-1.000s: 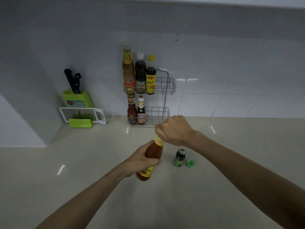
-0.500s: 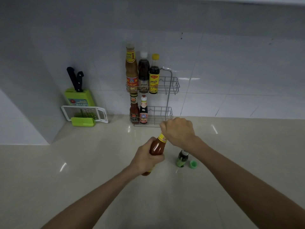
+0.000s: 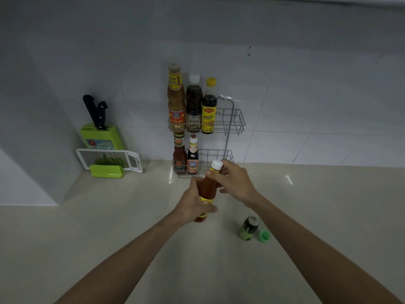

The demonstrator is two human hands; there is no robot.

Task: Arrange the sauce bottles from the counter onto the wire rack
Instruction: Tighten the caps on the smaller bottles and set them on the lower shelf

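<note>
The right hand (image 3: 235, 183) had slid off the white cap (image 3: 217, 165), bare now where half a second back it was covered; its fingers loosely pinched the neck. The left hand (image 3: 194, 202) gripped the red sauce bottle (image 3: 207, 188) low on its body, above the tabletop (image 3: 109, 227), just before the wire rack (image 3: 232, 126). Capping looked finished; racking seemed next. The bottle's long axis ran near upright, cap tipped away toward the rack's lower tier.

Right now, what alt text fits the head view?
Two bare hands hold a red sauce bottle above a counter, left hand on its body, right hand at the white-capped neck. Behind, a two-tier wire rack holds five bottles.
</note>
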